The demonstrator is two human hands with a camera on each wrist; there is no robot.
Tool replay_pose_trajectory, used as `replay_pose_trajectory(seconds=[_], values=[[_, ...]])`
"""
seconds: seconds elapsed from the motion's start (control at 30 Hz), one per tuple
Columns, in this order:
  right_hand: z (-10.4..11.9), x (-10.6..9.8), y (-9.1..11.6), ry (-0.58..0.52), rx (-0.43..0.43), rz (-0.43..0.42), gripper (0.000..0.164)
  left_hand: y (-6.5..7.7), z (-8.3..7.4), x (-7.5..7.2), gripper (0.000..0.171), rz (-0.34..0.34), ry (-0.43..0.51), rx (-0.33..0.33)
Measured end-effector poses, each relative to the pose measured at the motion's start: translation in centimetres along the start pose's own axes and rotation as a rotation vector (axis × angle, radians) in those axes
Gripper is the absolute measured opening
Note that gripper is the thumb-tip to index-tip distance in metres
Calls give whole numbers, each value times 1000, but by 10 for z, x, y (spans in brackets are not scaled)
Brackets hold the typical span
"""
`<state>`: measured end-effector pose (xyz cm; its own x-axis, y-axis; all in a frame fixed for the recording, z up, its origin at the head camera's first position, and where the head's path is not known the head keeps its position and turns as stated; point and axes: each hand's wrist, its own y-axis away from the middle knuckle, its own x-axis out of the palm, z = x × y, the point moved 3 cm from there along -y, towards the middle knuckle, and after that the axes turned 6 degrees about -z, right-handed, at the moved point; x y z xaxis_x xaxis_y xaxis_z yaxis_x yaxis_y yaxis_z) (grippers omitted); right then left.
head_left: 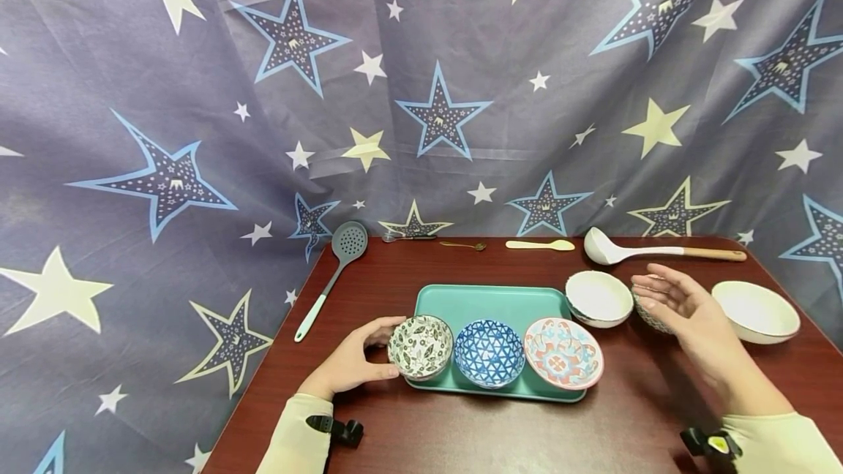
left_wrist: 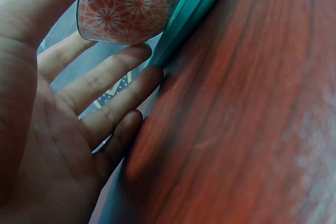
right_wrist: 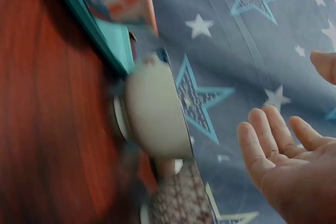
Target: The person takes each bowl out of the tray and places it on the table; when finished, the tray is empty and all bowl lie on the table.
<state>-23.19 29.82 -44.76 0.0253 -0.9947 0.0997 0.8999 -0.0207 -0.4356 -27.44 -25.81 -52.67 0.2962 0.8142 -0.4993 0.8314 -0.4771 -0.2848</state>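
Leaf-print bowl [head_left: 420, 347] — dk/wht inside, upright on L end of teal tray [head_left: 490, 300]

No readable text, labels, brands or numbers anywhere

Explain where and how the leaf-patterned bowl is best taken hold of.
Probably take the leaf-patterned bowl by its outer wall, coming from the left: it opens upward, its rounded side suits a cupped left hand, and the blue bowl crowds its right.

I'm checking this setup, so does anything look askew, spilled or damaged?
In the head view, the floral bowl and pink bowl extend past the sides of the teal tray, so the row looks crowded. No spill or damage shows.
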Motion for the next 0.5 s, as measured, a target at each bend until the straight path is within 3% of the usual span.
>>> replay_pose_trajectory(seconds=[0.23,0.5], values=[[-5,31,5,115,23,99,56,0,1,-1,82,3,0,6],[-17,49,14,175,28,189,58,0,0,0,81,1,-12,7]])
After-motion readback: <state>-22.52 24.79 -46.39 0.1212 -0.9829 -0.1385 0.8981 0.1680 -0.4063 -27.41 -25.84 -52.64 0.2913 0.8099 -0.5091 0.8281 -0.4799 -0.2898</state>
